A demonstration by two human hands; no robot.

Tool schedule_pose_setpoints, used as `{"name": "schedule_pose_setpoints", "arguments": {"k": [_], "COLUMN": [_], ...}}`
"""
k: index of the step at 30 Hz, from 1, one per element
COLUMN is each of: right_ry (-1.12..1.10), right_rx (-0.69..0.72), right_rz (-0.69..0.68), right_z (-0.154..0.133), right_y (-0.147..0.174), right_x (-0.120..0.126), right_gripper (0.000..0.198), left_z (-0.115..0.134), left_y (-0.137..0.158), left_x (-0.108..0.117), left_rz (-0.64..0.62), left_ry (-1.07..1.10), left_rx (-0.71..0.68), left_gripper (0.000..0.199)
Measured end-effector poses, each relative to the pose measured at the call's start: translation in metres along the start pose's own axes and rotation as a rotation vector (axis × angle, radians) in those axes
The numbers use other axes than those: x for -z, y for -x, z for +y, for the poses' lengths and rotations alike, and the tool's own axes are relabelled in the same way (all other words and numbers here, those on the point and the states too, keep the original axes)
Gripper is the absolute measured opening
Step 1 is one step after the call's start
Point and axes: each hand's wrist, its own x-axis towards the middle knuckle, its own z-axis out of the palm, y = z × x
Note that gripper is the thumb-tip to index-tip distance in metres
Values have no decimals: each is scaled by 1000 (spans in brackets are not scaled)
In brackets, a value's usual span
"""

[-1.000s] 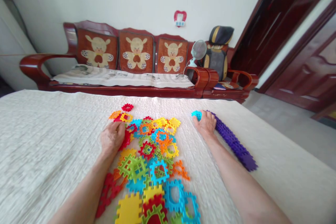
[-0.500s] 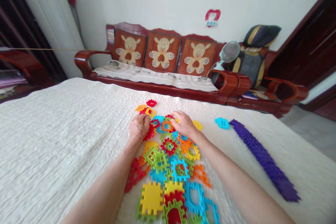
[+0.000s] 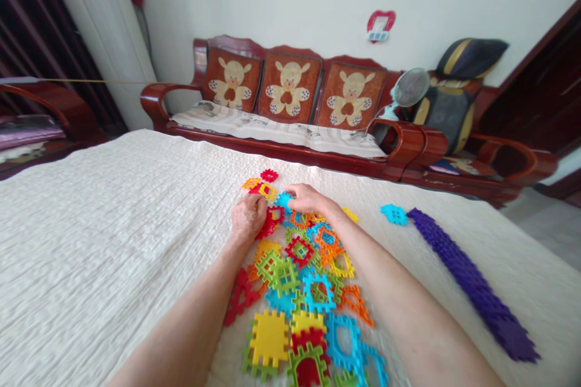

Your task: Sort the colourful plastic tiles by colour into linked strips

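Square interlocking plastic tiles with toothed edges lie in a loose heap between my forearms. My left hand [image 3: 249, 216] is curled closed at the heap's far left side, beside red tiles [image 3: 269, 227]. Its fingertips are mostly hidden, so what they hold does not show. At the far end of the heap, my right hand [image 3: 308, 198] pinches the edge of a blue tile [image 3: 284, 201]. Nearer to me lie a solid yellow tile [image 3: 269, 338], a blue frame tile [image 3: 319, 292] and a green window tile [image 3: 285, 276].
A long row of purple tiles [image 3: 472, 284] lies on the right, with a light-blue tile [image 3: 394, 214] at its far end. A red tile [image 3: 269, 175] sits beyond the heap. A quilted white cover [image 3: 136, 224] lies underneath. Behind stands a wooden sofa [image 3: 272, 139] with bear cushions.
My right hand has moved left onto the blue tile. My left hand stays near the red tiles. The whole view has shifted slightly.
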Motion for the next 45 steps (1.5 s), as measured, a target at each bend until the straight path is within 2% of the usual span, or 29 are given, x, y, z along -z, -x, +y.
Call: {"name": "schedule_pose_setpoints", "arguments": {"k": [6,11,15,21,29,34,36,39,45], "right_ry": [118,202,236,268,153,52,42,72,110], "right_rx": [11,-24,-14,-2,114,95,85,69,64], "right_rz": [-134,-164,-157,-138,-74,-11,-2,-75,-70], "right_z": [-6,-12,-11,-11,-4,3,5,6,8], "right_y": [7,4,0,-1,8,11,12,12,8], "right_x": [5,1,-4,-7,0,2,4,3,-12], "right_gripper": [22,30,36,30,18,14,17,26,64], "left_z": [1,2,3,3,2,3,3,3,2], "left_y": [0,0,1,0,-1,0,0,0,0], "left_x": [1,2,3,2,2,3,2,2,0], "left_rz": [-5,-11,-9,-23,-32,-27,-21,-20,-15], "left_ry": [-22,-32,-19,-25,-27,-39,-40,-41,-39], "left_rx": [5,6,9,13,17,7,3,2,9], "left_gripper": [26,26,26,26,27,27,27,27,28]}}
